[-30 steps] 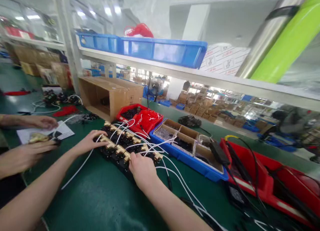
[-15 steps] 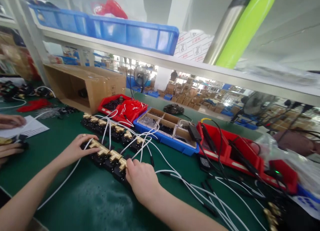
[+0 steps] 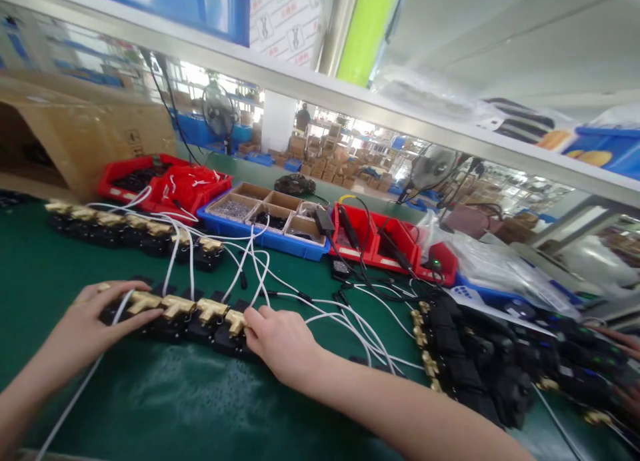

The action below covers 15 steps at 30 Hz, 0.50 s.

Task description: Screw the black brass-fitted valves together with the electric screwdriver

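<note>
A short row of black valves with brass fittings [image 3: 186, 311] lies on the green table [image 3: 190, 408], white cables running off it. My left hand [image 3: 95, 321] rests on the row's left end, fingers bent over the first brass fitting. My right hand [image 3: 280, 341] presses against the right end, fingers curled round the last valve. A second, longer row of brass-fitted valves [image 3: 135, 231] lies further back.
A red bin [image 3: 165, 181], a blue tray of small parts [image 3: 265, 218] and red bins with black cables [image 3: 390, 244] line the back. More black valves [image 3: 465, 361] are heaped at right. A cardboard box [image 3: 75, 141] stands at left. Another person's hand [image 3: 620, 341] shows at far right.
The view has swung right, bringing the heap of black valves at right into sight. Both hands have slid the short valve row nearer and away from the longer row; the neighbour's hands at left are gone.
</note>
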Tool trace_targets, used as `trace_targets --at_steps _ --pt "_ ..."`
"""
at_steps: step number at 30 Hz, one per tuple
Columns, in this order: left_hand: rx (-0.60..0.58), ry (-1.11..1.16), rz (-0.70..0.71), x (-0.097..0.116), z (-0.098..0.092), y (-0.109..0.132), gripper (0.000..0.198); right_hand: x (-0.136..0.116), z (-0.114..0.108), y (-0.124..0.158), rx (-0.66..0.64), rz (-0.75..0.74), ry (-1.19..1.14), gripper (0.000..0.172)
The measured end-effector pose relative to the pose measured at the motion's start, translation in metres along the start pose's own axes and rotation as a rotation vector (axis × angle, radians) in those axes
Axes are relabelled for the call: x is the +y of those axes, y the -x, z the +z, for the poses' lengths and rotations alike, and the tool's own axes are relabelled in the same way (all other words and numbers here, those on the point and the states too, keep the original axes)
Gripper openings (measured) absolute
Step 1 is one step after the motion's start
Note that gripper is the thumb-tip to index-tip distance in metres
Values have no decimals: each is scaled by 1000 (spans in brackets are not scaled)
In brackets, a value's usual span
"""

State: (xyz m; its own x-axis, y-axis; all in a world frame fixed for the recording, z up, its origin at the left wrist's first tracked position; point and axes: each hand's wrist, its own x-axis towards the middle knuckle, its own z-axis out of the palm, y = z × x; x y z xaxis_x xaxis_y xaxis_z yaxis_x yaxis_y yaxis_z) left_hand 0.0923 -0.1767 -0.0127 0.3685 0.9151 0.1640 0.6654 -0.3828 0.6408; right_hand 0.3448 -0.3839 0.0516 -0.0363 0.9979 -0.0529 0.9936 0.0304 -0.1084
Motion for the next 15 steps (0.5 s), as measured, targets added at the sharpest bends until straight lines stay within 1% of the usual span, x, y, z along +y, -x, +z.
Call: trace_targets --at_steps 4,8,11,15 --pt "2 22 16 15 4 7 88 2 4 12 21 7 -4 15" --pt "42 60 37 18 9 17 81 2 5 23 16 9 -9 14" --pt "39 68 23 22 12 25 79 4 4 30 8 11 -6 13" --pt "25 76 -4 34 12 33 79 8 3 38 -2 -14 -5 11"
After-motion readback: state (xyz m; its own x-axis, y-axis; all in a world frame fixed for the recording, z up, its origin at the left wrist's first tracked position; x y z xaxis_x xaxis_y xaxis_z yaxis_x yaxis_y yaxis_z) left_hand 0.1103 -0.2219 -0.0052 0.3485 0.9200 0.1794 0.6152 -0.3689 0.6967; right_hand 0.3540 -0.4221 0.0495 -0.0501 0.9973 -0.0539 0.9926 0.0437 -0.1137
